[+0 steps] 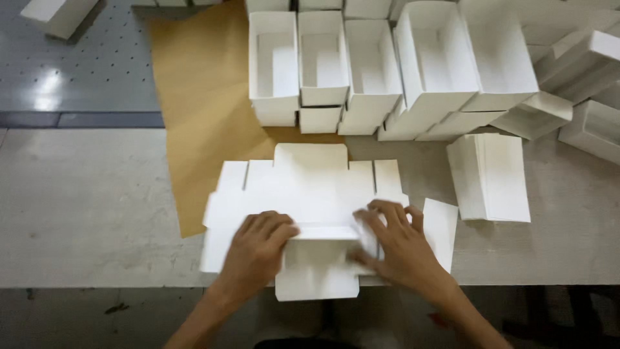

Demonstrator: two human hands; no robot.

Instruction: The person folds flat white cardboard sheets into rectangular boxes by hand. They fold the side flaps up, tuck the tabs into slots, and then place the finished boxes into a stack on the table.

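Single head-worn view: looks steeply down from close above the near edge of the surface (84, 207), facing forward toward stacked white boxes (387, 71) at the far side.
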